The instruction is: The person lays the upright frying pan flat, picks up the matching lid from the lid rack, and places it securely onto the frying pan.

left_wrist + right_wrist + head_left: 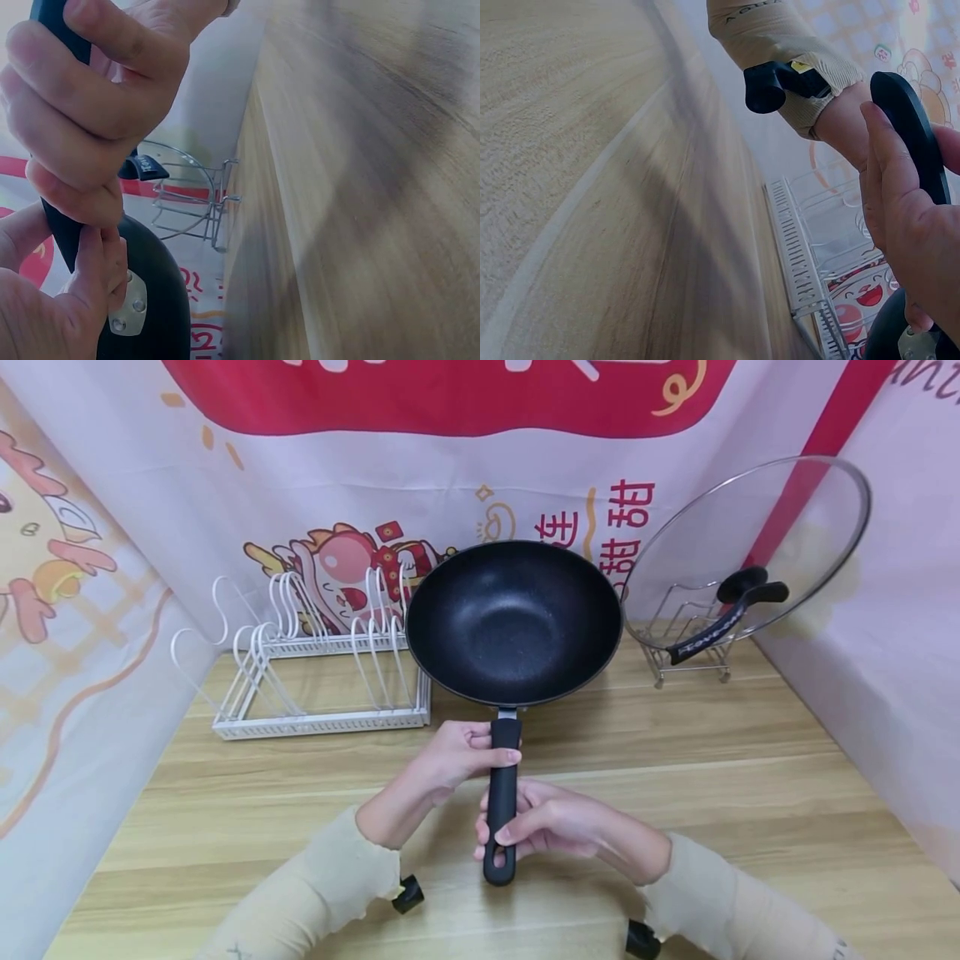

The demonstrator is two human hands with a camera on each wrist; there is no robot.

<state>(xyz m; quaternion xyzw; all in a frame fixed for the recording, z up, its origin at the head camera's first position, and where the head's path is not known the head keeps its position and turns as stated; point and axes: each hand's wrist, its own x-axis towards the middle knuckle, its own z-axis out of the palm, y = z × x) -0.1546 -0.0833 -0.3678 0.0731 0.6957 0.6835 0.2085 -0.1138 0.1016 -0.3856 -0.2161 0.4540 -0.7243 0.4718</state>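
A black frying pan (pixel 517 618) with a deep bowl is held up over the table, its handle (pixel 504 793) pointing toward me. My left hand (pixel 472 752) grips the handle near the pan, thumb across the top. Closer to the handle's looped end, my right hand (pixel 555 818) holds it, thumb on top and fingers beneath. From below, the left wrist view shows the fingers of the right hand (pixel 97 97) curled round the handle and a riveted metal bracket (pixel 131 304) on the pan. Both hands also appear at the handle (pixel 911 135) in the right wrist view.
At the left stands a white rack (pixel 322 722) with several upright wire dividers. A glass lid (pixel 787 527) with a black handle leans in a small wire stand (pixel 690 664) at the right. Printed cloth (pixel 375 468) hangs behind the wooden table (pixel 750 760).
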